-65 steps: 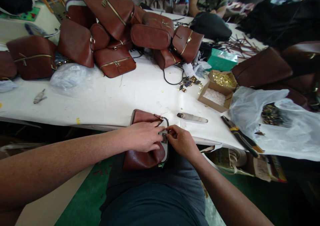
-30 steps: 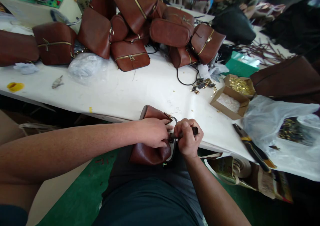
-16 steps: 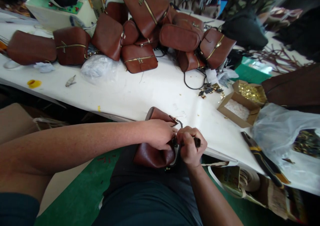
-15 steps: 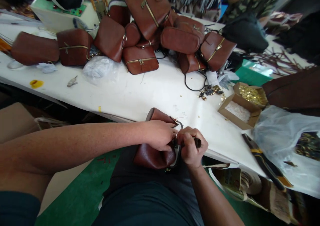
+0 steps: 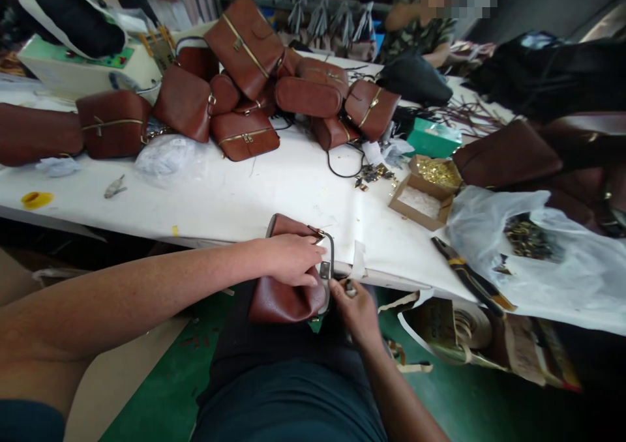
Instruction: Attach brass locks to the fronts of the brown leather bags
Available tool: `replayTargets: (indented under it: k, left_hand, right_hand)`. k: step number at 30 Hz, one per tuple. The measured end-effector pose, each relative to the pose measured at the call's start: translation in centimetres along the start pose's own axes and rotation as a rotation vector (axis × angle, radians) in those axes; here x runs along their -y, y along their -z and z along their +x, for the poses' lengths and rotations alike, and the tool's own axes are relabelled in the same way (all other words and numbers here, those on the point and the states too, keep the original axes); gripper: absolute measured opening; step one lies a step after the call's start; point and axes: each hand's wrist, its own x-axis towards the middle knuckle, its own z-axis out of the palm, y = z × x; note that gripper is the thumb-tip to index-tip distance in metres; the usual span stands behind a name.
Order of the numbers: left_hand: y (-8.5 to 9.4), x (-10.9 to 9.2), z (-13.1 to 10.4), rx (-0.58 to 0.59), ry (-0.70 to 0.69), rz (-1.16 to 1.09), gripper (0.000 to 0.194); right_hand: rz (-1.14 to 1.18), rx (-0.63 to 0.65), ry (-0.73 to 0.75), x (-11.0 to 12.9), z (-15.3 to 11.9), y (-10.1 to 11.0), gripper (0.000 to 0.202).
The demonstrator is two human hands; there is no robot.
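A brown leather handbag (image 5: 286, 302) lies on its side over my lap at the table's edge, its mouth facing right. My left hand (image 5: 296, 259) grips it near the opening, fingers stretched over the rim and thumb lower down. A small square metal plate (image 5: 325, 270) shows at the mouth, beside a dark curved edge (image 5: 332, 246). Just right of it, my right hand (image 5: 356, 305) is closed around a small dark-handled tool (image 5: 349, 288); its working end is hidden, so I cannot tell its kind.
Several brown bags (image 5: 247, 135) are piled along the back of the white table (image 5: 293, 188). At right are a cardboard box (image 5: 423, 201) of small parts, pliers (image 5: 469, 279) and a clear plastic bag (image 5: 489, 227). A co-worker in camouflage (image 5: 415, 31) is across the table.
My right hand has moved down and away from the bag's mouth, uncovering the metal plate. My left hand keeps its place on the bag. The view has shifted to the right.
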Motion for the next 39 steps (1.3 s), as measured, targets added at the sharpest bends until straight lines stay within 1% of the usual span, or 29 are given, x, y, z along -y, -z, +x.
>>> replayTargets:
  k: [2, 3, 5, 6, 8, 10, 12, 14, 15, 16, 17, 18, 19, 20, 22, 24, 25, 26, 27, 29, 30, 31, 32, 34, 37, 39]
  left_hand:
    - [0.1, -0.2, -0.1, 0.032, -0.023, -0.015, 0.035]
    - [0.3, -0.5, -0.2, 0.034, -0.022, -0.02, 0.037]
    - [1.0, -1.2, -0.6, 0.001, 0.017, -0.013, 0.04]
    - [1.6, -1.6, -0.9, -0.029, 0.054, -0.002, 0.04]
    - [2.7, -2.6, -1.7, -0.121, 0.156, 0.02, 0.048]
    - [3.4, -3.4, -2.6, -0.266, 0.247, 0.031, 0.054]
    - [3.3, -3.9, -3.1, -0.424, 0.287, 0.014, 0.046]
    - [2.1, -4.2, -3.3, -0.527, 0.295, -0.071, 0.039]
    - [1.1, -4.4, -3.2, -0.541, 0.317, -0.186, 0.041]
    - [0.0, -4.7, -3.2, -0.527, 0.345, -0.339, 0.043]
    - [-1.3, -5.0, -3.1, -0.497, 0.384, -0.527, 0.04]
    - [-2.7, -5.3, -3.0, -0.448, 0.427, -0.739, 0.034]
    - [-4.0, -5.8, -2.9, -0.406, 0.444, -0.863, 0.031]
    - [-5.4, -6.2, -2.8, -0.396, 0.464, -0.941, 0.033]
    - [-8.0, -7.2, -2.5, -0.425, 0.511, -1.032, 0.036]
    - [-10.0, -8.0, -1.9, -0.474, 0.597, -1.097, 0.035]
    - [-10.8, -8.3, -1.4, -0.496, 0.64, -1.127, 0.032]
    - [-11.4, -8.5, -1.0, -0.517, 0.68, -1.157, 0.028]
    - [-11.9, -8.6, -0.5, -0.537, 0.714, -1.188, 0.025]
    - [-12.4, -8.8, 0.2, -0.567, 0.759, -1.26, 0.022]
    - [-12.5, -8.8, 0.5, -0.575, 0.773, -1.299, 0.022]
    - [-12.5, -8.8, 0.6, -0.579, 0.783, -1.34, 0.023]
    - [-12.6, -8.7, 0.7, -0.579, 0.789, -1.384, 0.024]
    - [-12.7, -8.5, 0.8, -0.581, 0.806, -1.477, 0.028]
    - [-12.7, -8.2, 1.0, -0.59, 0.86, -1.624, 0.033]
    - [-12.6, -8.2, 1.4, -0.593, 0.898, -1.718, 0.035]
  right_hand:
    - [0.133, 0.127, -0.126, -1.8, -0.7, -1.0, 0.05]
    - [0.212, 0.143, -0.152, -2.2, -0.8, -1.4, 0.05]
    - [0.314, 0.137, -0.122, -1.8, -0.6, -1.2, 0.048]
    - [0.321, 0.157, -0.077, -1.0, -0.3, -0.5, 0.046]
    - [0.241, 0.264, 0.03, 1.6, 0.5, 1.9, 0.04]
    - [0.062, 0.43, 0.118, 5.0, 1.5, 4.9, 0.033]
    - [-0.168, 0.593, 0.188, 8.5, 2.7, 7.3, 0.028]
    - [-0.406, 0.727, 0.254, 11.5, 3.8, 8.5, 0.021]
    - [-0.515, 0.783, 0.284, 12.7, 4.4, 8.5, 0.018]
    - [-0.611, 0.829, 0.31, 13.6, 4.9, 8.4, 0.017]
    - [-0.689, 0.864, 0.33, 14.3, 5.5, 8.0, 0.017]
    - [-0.751, 0.894, 0.342, 14.7, 6.0, 7.5, 0.016]
    - [-0.794, 0.915, 0.349, 14.9, 6.5, 7.0, 0.016]
    - [-0.824, 0.93, 0.351, 14.9, 7.0, 6.4, 0.015]
    - [-0.867, 0.943, 0.343, 14.7, 8.0, 5.3, 0.012]
    - [-0.899, 0.921, 0.355, 14.4, 8.5, 4.3, 0.008]
    - [-0.894, 0.868, 0.379, 14.3, 8.6, 3.8, 0.006]
    - [-0.856, 0.777, 0.415, 14.2, 8.4, 3.3, 0.008]
    - [-0.774, 0.654, 0.459, 14.2, 8.1, 2.8, 0.014]
    - [-0.501, 0.401, 0.532, 14.0, 6.8, 1.9, 0.028]
    - [-0.341, 0.313, 0.556, 13.8, 6.1, 1.6, 0.033]
    - [-0.193, 0.269, 0.57, 13.5, 5.3, 1.3, 0.039]
    - [-0.071, 0.252, 0.572, 13.1, 4.6, 1.1, 0.044]
    - [0.082, 0.224, 0.556, 11.8, 3.6, 0.7, 0.05]
    - [0.193, 0.103, 0.515, 9.5, 3.1, 0.4, 0.046]
    - [0.287, 0.038, 0.517, 8.4, 3.2, 0.3, 0.041]
